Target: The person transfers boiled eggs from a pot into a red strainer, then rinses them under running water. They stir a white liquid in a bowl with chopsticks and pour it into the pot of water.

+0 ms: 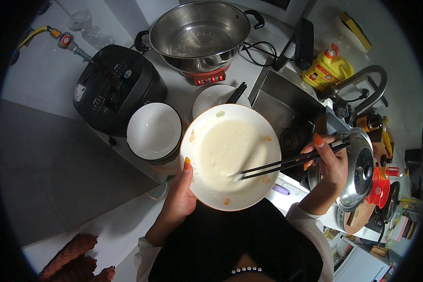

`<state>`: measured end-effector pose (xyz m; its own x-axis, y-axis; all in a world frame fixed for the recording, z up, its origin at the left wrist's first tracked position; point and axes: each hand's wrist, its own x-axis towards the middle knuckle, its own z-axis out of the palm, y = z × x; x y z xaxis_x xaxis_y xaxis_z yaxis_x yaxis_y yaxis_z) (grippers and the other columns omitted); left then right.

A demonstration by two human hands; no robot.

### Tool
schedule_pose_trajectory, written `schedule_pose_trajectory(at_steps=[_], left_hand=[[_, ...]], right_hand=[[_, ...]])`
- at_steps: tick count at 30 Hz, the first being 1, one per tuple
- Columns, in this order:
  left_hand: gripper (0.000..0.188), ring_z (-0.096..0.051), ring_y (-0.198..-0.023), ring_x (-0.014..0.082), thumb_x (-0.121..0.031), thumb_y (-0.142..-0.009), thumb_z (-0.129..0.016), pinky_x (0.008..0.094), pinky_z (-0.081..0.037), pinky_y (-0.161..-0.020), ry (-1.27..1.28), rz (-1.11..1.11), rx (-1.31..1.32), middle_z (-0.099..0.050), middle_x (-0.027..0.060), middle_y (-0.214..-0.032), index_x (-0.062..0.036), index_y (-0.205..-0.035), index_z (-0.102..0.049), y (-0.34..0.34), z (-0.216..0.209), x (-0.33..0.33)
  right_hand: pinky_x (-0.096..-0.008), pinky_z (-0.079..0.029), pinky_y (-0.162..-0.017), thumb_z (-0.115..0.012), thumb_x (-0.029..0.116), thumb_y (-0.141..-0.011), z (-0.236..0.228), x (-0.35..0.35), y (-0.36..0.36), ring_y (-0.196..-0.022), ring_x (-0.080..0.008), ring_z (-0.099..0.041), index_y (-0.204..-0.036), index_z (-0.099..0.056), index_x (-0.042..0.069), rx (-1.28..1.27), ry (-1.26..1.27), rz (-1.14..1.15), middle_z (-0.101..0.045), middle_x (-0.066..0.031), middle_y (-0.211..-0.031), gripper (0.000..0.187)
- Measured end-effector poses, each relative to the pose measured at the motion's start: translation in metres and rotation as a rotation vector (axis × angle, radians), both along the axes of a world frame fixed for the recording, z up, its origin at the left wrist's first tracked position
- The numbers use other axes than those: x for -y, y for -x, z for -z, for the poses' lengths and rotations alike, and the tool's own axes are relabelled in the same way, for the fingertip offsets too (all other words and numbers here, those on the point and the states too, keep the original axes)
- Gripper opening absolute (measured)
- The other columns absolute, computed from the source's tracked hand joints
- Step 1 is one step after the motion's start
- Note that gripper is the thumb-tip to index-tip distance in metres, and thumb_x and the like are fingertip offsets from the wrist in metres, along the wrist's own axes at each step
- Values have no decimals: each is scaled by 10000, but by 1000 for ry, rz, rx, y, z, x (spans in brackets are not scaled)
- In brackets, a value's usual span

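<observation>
Pearl strand (pixel 246 270); left hand (pixel 180 193) grips shallow bowl (pixel 250 199) of creamy liquid (pixel 223 145); right hand (pixel 331 165), slim chopsticks (pixel 286 165)

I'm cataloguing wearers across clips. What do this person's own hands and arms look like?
The ungloved left hand shows a long, orange-painted thumbnail; the ungloved right hand shows long, orange-painted fingernails too. Loose white fabric sleeves leave both wrists bare.

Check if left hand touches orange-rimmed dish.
Touching. The head view shows the left hand on the left rim of the orange-rimmed dish, thumb over its edge.
</observation>
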<state>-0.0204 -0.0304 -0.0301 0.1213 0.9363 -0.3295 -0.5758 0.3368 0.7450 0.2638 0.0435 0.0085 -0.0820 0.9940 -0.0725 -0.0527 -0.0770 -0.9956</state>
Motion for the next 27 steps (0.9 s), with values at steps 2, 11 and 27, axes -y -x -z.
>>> schedule_pose_trajectory(at_steps=[2, 11, 27], left_hand=[[566, -310, -1303, 211, -350, -980, -291, 371, -281, -1054, -5, -7, -6, -278, 128, -1426, -32, -1414, -116, 1, -1, 2], [570, -299, -1308, 211, -353, -980, -287, 371, -273, -1057, -1, 9, 3, -266, 126, -1431, -36, -1417, -106, -1, -2, 1], [556, -306, -1305, 214, -346, -981, -289, 374, -271, -1059, 38, -33, 32, -274, 117, -1429, -50, -1417, -114, -2, -7, 9]], right_hand=[[-230, -448, -452, -580, 220, -882, 0, 0, -6, -508, -170, -592, -790, -628, -37, 2, -61, 55, -636, -138, -692, 277], [-260, -455, -536, -582, 235, -886, 14, -10, 5, -589, -174, -609, -864, -628, -7, 11, -156, 305, -656, -146, -803, 248], [-259, -494, -532, -562, 174, -891, 2, 2, -7, -625, -213, -635, -839, -624, -64, -78, -75, -117, -640, -158, -766, 251]])
